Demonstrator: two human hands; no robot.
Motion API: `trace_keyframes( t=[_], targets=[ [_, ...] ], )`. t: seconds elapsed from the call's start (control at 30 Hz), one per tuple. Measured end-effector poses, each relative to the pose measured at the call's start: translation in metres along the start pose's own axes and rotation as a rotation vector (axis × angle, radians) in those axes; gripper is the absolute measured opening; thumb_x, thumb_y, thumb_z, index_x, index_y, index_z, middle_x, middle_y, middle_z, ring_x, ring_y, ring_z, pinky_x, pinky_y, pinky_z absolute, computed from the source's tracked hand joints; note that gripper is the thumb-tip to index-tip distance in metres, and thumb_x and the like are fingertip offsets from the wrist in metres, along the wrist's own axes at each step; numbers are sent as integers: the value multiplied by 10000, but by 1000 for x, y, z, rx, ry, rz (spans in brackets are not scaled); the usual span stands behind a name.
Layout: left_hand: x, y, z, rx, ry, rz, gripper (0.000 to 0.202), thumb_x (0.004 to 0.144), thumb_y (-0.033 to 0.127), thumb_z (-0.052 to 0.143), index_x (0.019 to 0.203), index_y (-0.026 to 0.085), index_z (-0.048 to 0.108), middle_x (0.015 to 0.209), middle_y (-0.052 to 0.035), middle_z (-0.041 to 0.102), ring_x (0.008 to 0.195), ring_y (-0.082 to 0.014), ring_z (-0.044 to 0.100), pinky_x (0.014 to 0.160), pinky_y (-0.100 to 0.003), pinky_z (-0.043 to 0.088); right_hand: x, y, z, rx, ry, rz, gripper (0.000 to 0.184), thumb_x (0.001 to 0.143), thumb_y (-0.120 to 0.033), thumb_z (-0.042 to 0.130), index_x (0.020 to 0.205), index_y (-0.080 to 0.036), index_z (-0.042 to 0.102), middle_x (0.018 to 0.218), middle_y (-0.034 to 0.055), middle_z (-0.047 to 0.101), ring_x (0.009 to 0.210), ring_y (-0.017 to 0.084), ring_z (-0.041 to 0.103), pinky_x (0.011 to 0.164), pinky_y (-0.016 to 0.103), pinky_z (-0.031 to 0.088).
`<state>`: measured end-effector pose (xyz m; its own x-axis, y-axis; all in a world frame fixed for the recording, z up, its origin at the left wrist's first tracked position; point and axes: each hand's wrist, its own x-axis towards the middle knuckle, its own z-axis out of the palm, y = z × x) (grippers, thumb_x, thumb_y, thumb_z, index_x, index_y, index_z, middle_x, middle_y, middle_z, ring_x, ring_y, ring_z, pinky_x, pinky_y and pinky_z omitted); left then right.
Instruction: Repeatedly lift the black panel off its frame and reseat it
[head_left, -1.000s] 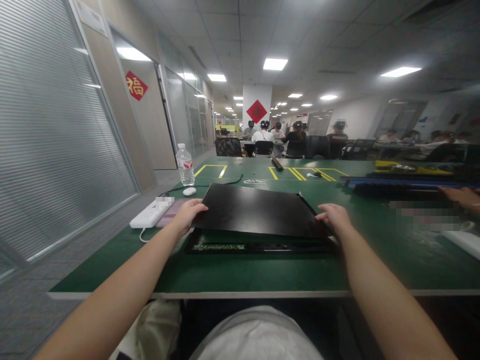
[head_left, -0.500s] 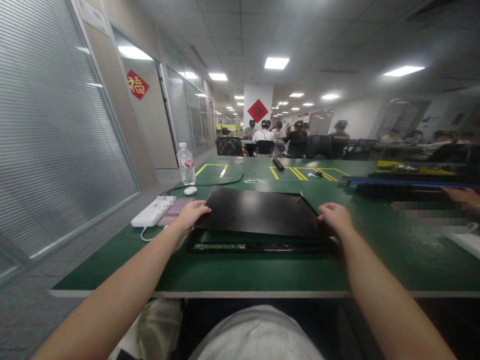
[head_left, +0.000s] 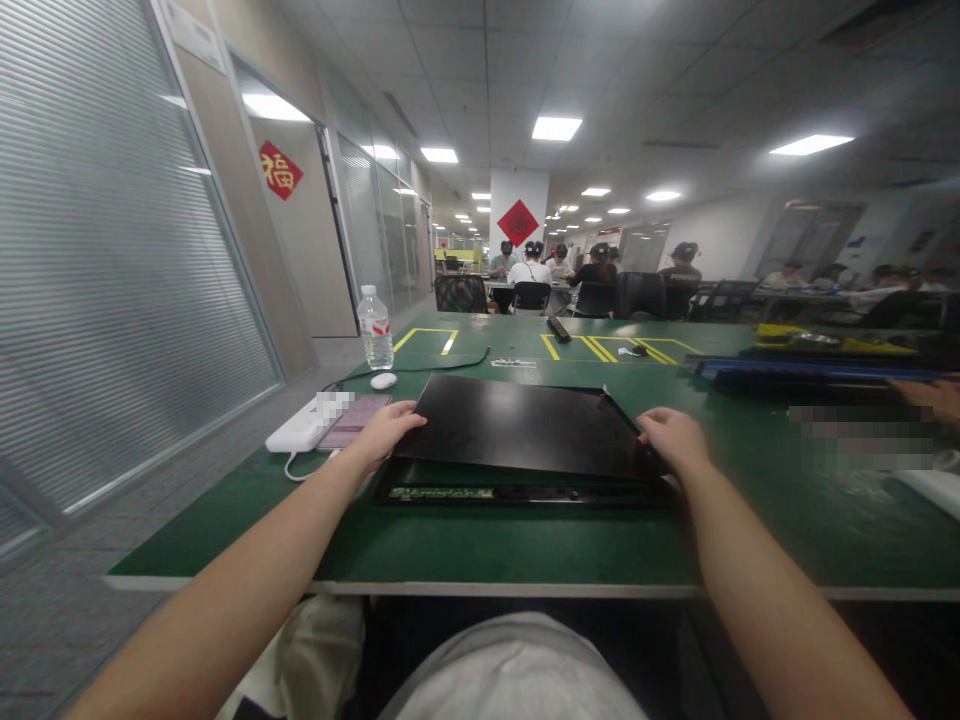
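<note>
A thin black panel (head_left: 525, 425) lies tilted over a black frame (head_left: 517, 493) on the green table (head_left: 480, 545); its near edge is raised above the frame. A green circuit strip (head_left: 441, 492) shows along the frame's near left edge. My left hand (head_left: 384, 432) grips the panel's near left corner, fingers curled round the edge. My right hand (head_left: 673, 437) grips the near right corner the same way.
A white power strip (head_left: 300, 428) and a phone (head_left: 352, 420) lie left of the panel, with a white mouse (head_left: 383, 380), a cable and a water bottle (head_left: 374, 329) behind. Dark flat panels (head_left: 810, 375) and another person's hand (head_left: 934, 398) are at the right. People sit at far tables.
Both hands keep their grip on the panel's corners. The panel's near edge has sunk slightly toward the frame; the view has shifted a little.
</note>
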<state>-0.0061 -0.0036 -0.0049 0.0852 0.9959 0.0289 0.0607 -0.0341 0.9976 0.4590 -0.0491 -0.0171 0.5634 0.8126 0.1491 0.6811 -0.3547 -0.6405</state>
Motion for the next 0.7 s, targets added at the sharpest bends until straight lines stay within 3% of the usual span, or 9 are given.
trace_keyframes(
  t=[0.4,0.7],
  targets=[
    [0,-1,1,89,27,7,309,561,253,771,860,174,771,877,-75,807,888,-292,740,782,-353,550,6,7,5,32,33,11,228,817,-313,604,969,-227,751,730,33,756,679,218,683,570,279,453],
    [0,3,0,-144,-67,-119,382,546,154,823,921,151,752,847,-93,811,790,-261,768,715,-331,589,9,11,6,49,29,-7,226,815,-312,614,969,-217,749,723,33,755,697,216,693,557,266,447]
  ],
)
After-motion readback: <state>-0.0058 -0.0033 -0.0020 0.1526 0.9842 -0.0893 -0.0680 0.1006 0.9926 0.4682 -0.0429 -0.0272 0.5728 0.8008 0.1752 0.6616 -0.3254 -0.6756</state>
